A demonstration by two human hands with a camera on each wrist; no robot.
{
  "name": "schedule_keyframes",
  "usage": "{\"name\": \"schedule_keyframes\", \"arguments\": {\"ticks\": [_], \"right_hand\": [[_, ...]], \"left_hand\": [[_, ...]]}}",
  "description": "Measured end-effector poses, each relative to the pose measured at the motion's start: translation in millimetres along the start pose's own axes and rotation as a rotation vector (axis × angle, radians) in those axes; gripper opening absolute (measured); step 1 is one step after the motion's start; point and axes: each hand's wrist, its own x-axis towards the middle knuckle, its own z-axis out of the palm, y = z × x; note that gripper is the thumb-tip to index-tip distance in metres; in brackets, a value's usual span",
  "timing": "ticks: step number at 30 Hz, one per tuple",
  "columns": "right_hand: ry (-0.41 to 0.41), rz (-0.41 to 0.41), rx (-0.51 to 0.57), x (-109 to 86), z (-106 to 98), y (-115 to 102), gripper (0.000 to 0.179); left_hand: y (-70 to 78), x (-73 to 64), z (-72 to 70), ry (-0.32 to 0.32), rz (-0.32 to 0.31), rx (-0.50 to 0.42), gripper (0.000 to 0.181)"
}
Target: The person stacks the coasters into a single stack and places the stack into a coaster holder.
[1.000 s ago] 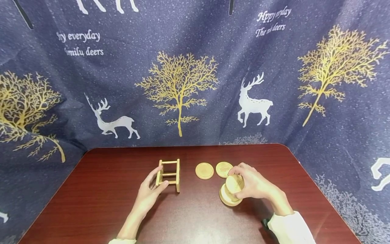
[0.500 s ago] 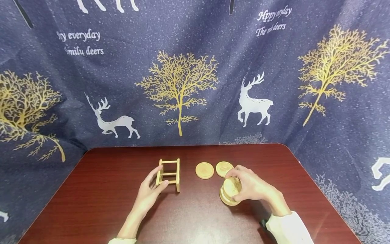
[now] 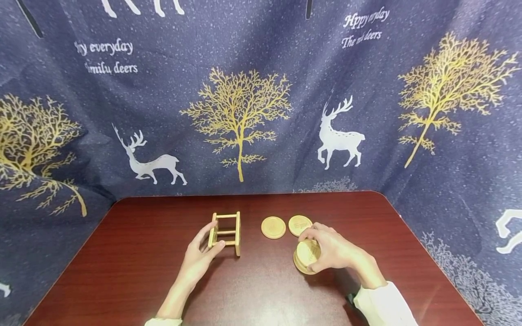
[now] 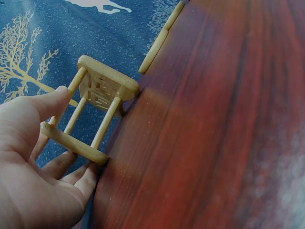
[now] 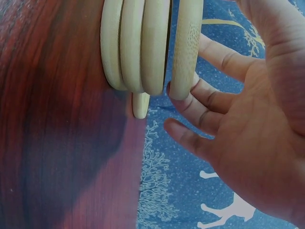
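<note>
On the left of the table, my left hand grips a small wooden coaster holder made of slatted end panels joined by rods. The left wrist view shows the thumb against one rod, with the fingers round the near panel. My right hand pinches a round wooden coaster by its edge. That coaster is just above a stack of three similar coasters, with a narrow gap between them in the right wrist view. From the head camera, the held coaster hides most of the stack.
Two more round coasters, one plain and one with a printed mark, lie flat side by side behind the stack. A dark red wooden table carries everything. Behind it hangs a blue cloth with deer and trees.
My right hand has moved slightly left and lined the held coaster up more squarely over the stack. The left hand and the coaster holder have stayed in place.
</note>
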Motion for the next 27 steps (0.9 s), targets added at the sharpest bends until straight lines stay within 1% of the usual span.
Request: {"name": "schedule_keyframes", "arguments": {"ticks": [11,16,22,27], "right_hand": [[-0.011,0.004,-0.001,0.9,1.3,-1.6,0.062],[-0.021,-0.004,0.027,0.9,2.8,-0.1,0.062],[-0.052,0.021,0.056,0.5,1.9,0.8,0.063],[-0.06,0.026,0.063,0.4,1.5,0.4,0.064]], "left_hand": [[-2.4,1.3,0.0,0.002,0.003,-0.006,0.069],[-3.0,1.1,-0.1,0.001,0.003,-0.008,0.069],[-3.7,1.9,-0.2,-0.002,0.016,-0.002,0.071],[-3.8,1.4,-0.6,-0.002,0.017,-0.003,0.07]]}}
